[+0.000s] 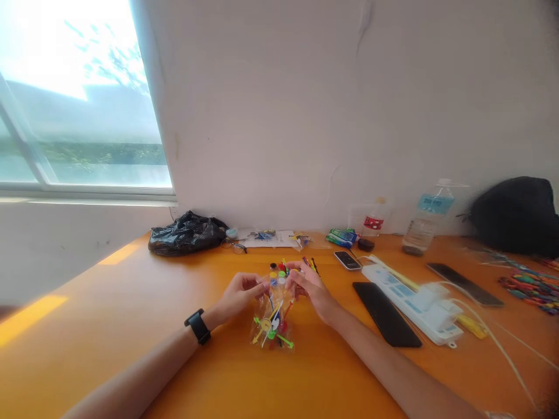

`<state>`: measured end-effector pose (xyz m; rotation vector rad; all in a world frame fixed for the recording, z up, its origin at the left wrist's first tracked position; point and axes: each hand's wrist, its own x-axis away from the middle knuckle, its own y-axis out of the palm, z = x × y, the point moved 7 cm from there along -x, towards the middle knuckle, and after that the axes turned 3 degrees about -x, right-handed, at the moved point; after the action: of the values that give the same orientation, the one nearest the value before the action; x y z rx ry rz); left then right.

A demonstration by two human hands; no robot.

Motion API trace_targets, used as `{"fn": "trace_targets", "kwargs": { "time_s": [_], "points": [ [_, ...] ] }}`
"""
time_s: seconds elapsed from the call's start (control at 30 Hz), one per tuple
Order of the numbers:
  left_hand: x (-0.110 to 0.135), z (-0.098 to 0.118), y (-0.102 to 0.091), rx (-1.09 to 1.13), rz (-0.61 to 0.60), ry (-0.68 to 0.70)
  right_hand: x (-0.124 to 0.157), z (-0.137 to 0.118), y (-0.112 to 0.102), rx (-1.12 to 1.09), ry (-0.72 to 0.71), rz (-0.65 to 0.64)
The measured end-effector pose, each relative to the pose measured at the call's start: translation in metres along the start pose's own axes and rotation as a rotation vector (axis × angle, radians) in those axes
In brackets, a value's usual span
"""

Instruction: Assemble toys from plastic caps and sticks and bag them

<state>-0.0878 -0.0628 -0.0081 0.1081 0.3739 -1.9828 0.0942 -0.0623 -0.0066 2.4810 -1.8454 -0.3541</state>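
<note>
A small clear plastic bag [273, 333] lies on the table in front of me. Inside it are coloured plastic pieces: green and yellow arrows, round discs and thin sticks. My left hand [245, 289], with a dark watch on the wrist, pinches the bag's upper left edge. From the other side, my right hand [309, 286] has its fingers closed at the bag's upper right edge. Between the fingertips, near the bag's mouth, stand small round pieces [273, 275] in black, yellow, blue and green. Beyond my right hand lie thin coloured sticks [312, 265], partly hidden by it.
A black plastic bag [187, 234], glasses [234, 247] and a paper sheet [279, 238] lie along the wall. To the right are a phone [347, 260], a black slab [386, 314], a white power strip [404, 297] with cables, bottles [421, 227] and colourful cord bundles [530, 290].
</note>
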Motion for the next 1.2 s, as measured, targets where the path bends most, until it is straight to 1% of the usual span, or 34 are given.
{"fn": "trace_targets", "kwargs": {
  "time_s": [0.1, 0.17, 0.3, 0.43, 0.5, 0.57, 0.6, 0.67, 0.73, 0.77, 0.87, 0.93, 1.07, 1.2],
  "points": [
    [-0.001, 0.001, -0.009, 0.016, 0.038, 0.013, -0.002, 0.006, -0.001, 0.058, 0.058, -0.041],
    [-0.003, 0.001, -0.012, 0.024, 0.05, 0.02, -0.004, 0.01, -0.002, 0.095, 0.037, -0.037],
    [-0.008, -0.001, -0.016, 0.046, 0.111, 0.032, -0.007, 0.012, -0.006, 0.105, -0.038, 0.006],
    [-0.01, -0.001, -0.016, 0.073, 0.116, 0.039, -0.006, 0.004, -0.009, 0.111, -0.099, 0.065],
    [-0.009, -0.001, -0.018, 0.096, 0.125, 0.046, -0.005, 0.001, -0.01, 0.09, -0.084, 0.084],
    [-0.009, -0.005, -0.021, 0.146, 0.145, 0.033, -0.003, 0.004, -0.008, 0.065, -0.009, 0.04],
    [-0.009, -0.008, -0.023, 0.179, 0.157, 0.02, -0.002, 0.007, -0.005, 0.075, 0.039, -0.013],
    [-0.009, -0.013, -0.025, 0.241, 0.169, -0.014, 0.0, 0.015, 0.002, 0.151, 0.108, -0.161],
    [-0.008, -0.015, -0.025, 0.232, 0.172, -0.043, 0.001, 0.023, 0.008, 0.245, 0.118, -0.279],
    [-0.008, -0.015, -0.024, 0.195, 0.169, -0.054, 0.002, 0.025, 0.01, 0.275, 0.107, -0.309],
    [-0.006, -0.011, -0.02, 0.044, 0.151, -0.07, 0.002, 0.029, 0.013, 0.305, 0.064, -0.317],
    [-0.005, -0.009, -0.018, -0.014, 0.148, -0.065, 0.003, 0.029, 0.016, 0.315, 0.047, -0.319],
    [-0.006, -0.008, -0.02, -0.033, 0.183, -0.04, 0.005, 0.028, 0.022, 0.322, -0.002, -0.337],
    [-0.006, -0.004, -0.027, -0.032, 0.242, -0.006, 0.002, 0.024, 0.017, 0.326, -0.065, -0.255]
  ]
}}
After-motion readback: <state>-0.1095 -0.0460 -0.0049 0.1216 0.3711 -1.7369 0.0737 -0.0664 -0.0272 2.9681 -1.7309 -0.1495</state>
